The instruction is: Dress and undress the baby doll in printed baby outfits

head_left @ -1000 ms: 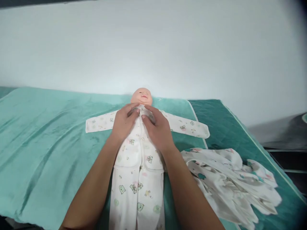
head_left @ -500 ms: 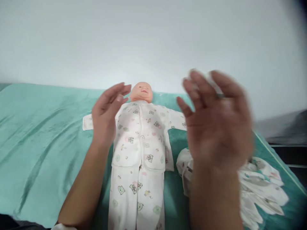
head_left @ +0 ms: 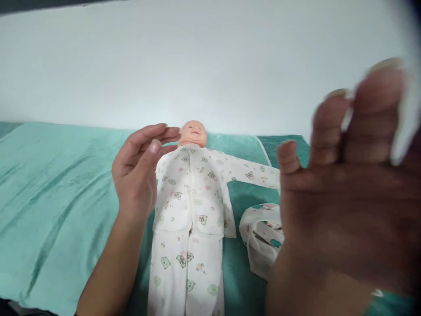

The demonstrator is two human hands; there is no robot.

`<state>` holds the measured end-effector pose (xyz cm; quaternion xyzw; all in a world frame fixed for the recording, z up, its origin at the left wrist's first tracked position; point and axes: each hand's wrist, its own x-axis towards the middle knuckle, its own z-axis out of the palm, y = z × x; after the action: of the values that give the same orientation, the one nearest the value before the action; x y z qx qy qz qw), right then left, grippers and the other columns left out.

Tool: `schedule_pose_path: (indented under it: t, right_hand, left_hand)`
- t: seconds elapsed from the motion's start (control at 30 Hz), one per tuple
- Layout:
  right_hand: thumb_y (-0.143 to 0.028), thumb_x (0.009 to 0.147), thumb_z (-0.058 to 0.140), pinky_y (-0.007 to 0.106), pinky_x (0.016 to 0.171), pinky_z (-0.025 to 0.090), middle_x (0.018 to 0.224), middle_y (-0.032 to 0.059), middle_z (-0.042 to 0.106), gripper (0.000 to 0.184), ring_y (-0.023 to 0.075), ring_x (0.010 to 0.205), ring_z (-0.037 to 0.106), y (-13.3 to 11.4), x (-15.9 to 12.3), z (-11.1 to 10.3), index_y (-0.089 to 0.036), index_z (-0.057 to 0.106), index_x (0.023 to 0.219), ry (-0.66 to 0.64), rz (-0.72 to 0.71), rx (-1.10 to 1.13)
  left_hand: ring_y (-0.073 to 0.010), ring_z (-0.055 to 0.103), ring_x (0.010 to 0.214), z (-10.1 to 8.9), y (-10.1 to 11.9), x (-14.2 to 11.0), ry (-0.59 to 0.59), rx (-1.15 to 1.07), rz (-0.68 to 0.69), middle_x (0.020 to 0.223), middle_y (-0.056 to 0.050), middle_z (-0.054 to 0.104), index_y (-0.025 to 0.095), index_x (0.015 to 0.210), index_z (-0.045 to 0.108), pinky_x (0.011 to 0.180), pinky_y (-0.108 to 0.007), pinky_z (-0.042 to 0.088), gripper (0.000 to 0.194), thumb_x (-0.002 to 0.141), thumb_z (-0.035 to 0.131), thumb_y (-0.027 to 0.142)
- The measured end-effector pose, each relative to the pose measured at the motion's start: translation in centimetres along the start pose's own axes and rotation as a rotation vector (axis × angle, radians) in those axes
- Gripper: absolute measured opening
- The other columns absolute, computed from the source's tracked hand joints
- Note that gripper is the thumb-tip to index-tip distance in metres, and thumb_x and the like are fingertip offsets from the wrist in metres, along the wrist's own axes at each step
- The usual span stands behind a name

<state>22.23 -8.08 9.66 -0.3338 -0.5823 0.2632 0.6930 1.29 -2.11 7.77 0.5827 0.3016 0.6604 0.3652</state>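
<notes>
A baby doll [head_left: 194, 134] lies on its back, its head toward the wall. It wears a white printed jacket [head_left: 205, 188] and matching trousers [head_left: 184, 272]. My left hand [head_left: 138, 166] is raised beside the doll's head and shoulder, fingers apart and holding nothing; it hides one sleeve. Very near the camera, my right hand [head_left: 345, 197] is lifted at the right with its palm showing and fingers spread. It covers the end of the other sleeve and most of a crumpled white printed cloth [head_left: 259, 245].
Under the doll is a light green blanket [head_left: 66, 197] with folds at the left. A darker green cover [head_left: 287, 147] shows at the right. A pale wall [head_left: 197, 57] stands right behind the doll's head.
Both hands have left the jacket's front. The left has drawn back to the doll's side; the right has swung up and rightward, close to the camera. The doll lies in the same position.
</notes>
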Motion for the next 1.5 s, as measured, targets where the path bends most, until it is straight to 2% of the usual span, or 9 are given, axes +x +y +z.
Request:
schedule_pose_path:
  t: [0.07,0.13,0.23,0.33,0.5,0.8,1.1,1.33,1.5]
  right_hand:
    - [-0.039,0.097,0.057,0.057,0.113,0.046,0.144,-0.0047,0.055,0.026,0.0273,0.145,0.041,1.5,0.0,1.1,-0.040,0.064,0.122,0.072,0.009,0.088]
    - [-0.033,0.096,0.059,0.054,0.112,0.047,0.141,0.0001,0.059,0.029,0.0261,0.137,0.051,3.7,-0.1,2.4,-0.035,0.061,0.125,0.046,0.069,0.049]
    - [-0.038,0.097,0.058,0.049,0.114,0.045,0.143,0.0017,0.058,0.034,0.0239,0.137,0.050,7.2,-0.6,3.9,-0.033,0.058,0.131,-0.052,0.145,-0.161]
    - [-0.038,0.096,0.057,0.050,0.115,0.042,0.141,0.0029,0.059,0.037,0.0243,0.134,0.051,9.8,-1.1,4.6,-0.031,0.057,0.133,-0.145,0.219,-0.365]
    - [-0.036,0.096,0.055,0.049,0.118,0.037,0.143,0.0039,0.057,0.031,0.0237,0.136,0.049,12.1,-1.5,4.7,-0.027,0.061,0.125,-0.220,0.259,-0.458]
    - [-0.037,0.097,0.052,0.047,0.120,0.035,0.144,0.0037,0.056,0.027,0.0232,0.138,0.047,12.0,-1.5,5.1,-0.026,0.066,0.117,-0.207,0.260,-0.520]
    - [-0.046,0.101,0.044,0.060,0.120,0.028,0.158,0.0063,0.040,0.039,0.0300,0.149,0.031,12.4,-1.5,4.1,-0.028,0.058,0.133,-0.420,0.227,-0.659]
    - [-0.037,0.095,0.056,0.050,0.115,0.040,0.139,0.0048,0.059,0.018,0.0245,0.133,0.051,12.5,-1.3,4.5,-0.026,0.064,0.107,-0.145,0.284,-0.400]
    - [-0.031,0.095,0.055,0.045,0.106,0.047,0.128,0.0042,0.064,0.015,0.0227,0.124,0.057,11.7,-2.9,4.8,-0.025,0.068,0.096,-0.059,0.254,-0.354]
  left_hand:
    - [-0.0211,0.068,0.112,-0.1,-1.3,0.2,-0.002,0.073,-0.064,0.114,-0.002,0.074,0.028,0.110,0.071,0.096,-0.037,0.058,0.020,0.094,0.062,0.035]
    - [-0.0211,0.068,0.110,-0.2,-2.9,0.4,-0.038,0.187,-0.168,0.116,-0.003,0.073,0.026,0.109,0.072,0.097,-0.038,0.057,0.020,0.093,0.062,0.033]
    - [-0.0214,0.067,0.111,-0.2,-5.0,0.6,-0.150,0.375,-0.250,0.119,-0.003,0.072,0.026,0.109,0.073,0.102,-0.040,0.053,0.022,0.093,0.059,0.030]
    - [-0.0222,0.062,0.119,0.1,-6.5,0.5,-0.263,0.519,-0.190,0.122,-0.004,0.070,0.024,0.111,0.072,0.109,-0.041,0.048,0.025,0.094,0.054,0.025]
    - [-0.0231,0.059,0.125,0.2,-7.7,0.4,-0.278,0.585,-0.160,0.129,-0.005,0.067,0.023,0.117,0.070,0.113,-0.044,0.044,0.030,0.094,0.051,0.022]
    - [-0.0198,0.060,0.126,0.0,-8.1,0.2,-0.301,0.471,-0.193,0.131,-0.002,0.068,0.027,0.122,0.068,0.113,-0.039,0.045,0.033,0.096,0.048,0.022]
    - [-0.0192,0.061,0.123,0.1,-8.0,0.2,-0.341,0.538,-0.120,0.128,-0.002,0.069,0.027,0.117,0.070,0.111,-0.038,0.046,0.032,0.096,0.046,0.021]
    - [-0.0213,0.061,0.123,0.7,-7.4,-0.4,-0.276,0.544,-0.159,0.130,-0.003,0.068,0.027,0.123,0.065,0.108,-0.041,0.048,0.035,0.093,0.049,0.019]
    - [-0.0210,0.062,0.122,0.5,-7.3,-0.9,-0.222,0.518,-0.151,0.127,-0.004,0.068,0.024,0.109,0.066,0.106,-0.040,0.049,0.023,0.091,0.053,0.019]
